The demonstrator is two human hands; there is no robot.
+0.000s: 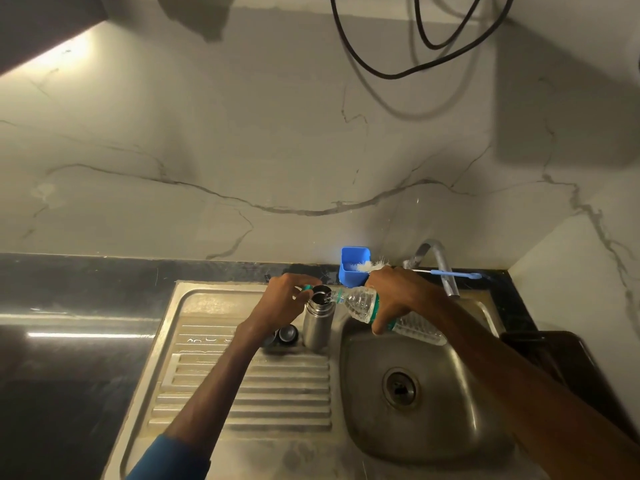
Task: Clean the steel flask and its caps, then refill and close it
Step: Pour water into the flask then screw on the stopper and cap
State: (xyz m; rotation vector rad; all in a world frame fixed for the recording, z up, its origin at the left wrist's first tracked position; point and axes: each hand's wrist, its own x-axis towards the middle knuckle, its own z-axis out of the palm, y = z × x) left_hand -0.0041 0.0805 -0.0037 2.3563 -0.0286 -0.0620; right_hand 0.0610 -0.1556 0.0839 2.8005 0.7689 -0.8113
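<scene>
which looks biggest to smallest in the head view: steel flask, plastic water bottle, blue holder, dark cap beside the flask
1. plastic water bottle, longest even though partly covered
2. steel flask
3. blue holder, which sits farther back, so its place against the flask is unsure
4. dark cap, clearly smallest

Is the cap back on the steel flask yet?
No, the mouth of the steel flask stands open while the right hand tips a plastic bottle at it, and a dark cap lies on the drainboard.
</scene>
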